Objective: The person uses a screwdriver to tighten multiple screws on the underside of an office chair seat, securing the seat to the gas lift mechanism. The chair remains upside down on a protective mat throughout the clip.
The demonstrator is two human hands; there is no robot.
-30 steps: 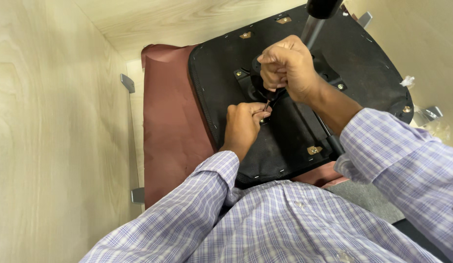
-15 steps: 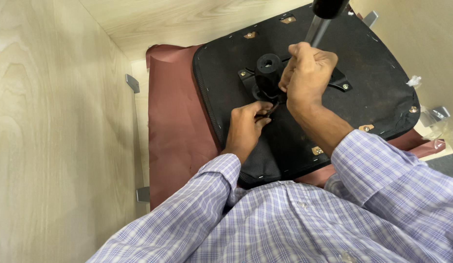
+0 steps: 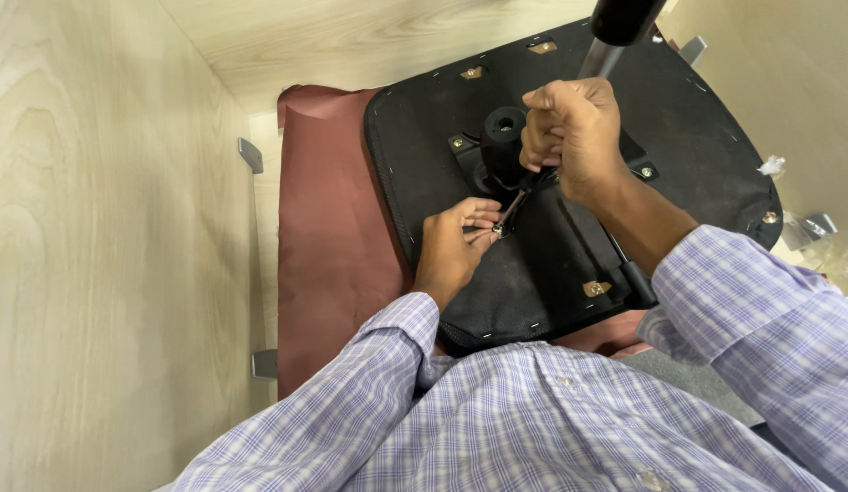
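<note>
Centre frame, right hand (image 3: 570, 137) clenched on tool (image 3: 515, 202), left hand (image 3: 453, 246) pinching bolt (image 3: 499, 231) on seat underside (image 3: 551, 264); a slip risks jabbed fingers

Two hands are at work: one left hand (image 3: 451, 251) and one right hand (image 3: 570, 132). There is one black seat base (image 3: 697, 173) lying on one dark red sheet (image 3: 328, 246). One black mechanism plate (image 3: 497, 150) sits on the base. One tool (image 3: 513, 205) is between the hands. Three grey metal brackets show on the wooden walls: two at the left (image 3: 251, 155) (image 3: 265, 364) and one at the right (image 3: 807, 228). One lever with a black knob (image 3: 620, 23) stands at the far side.
</note>
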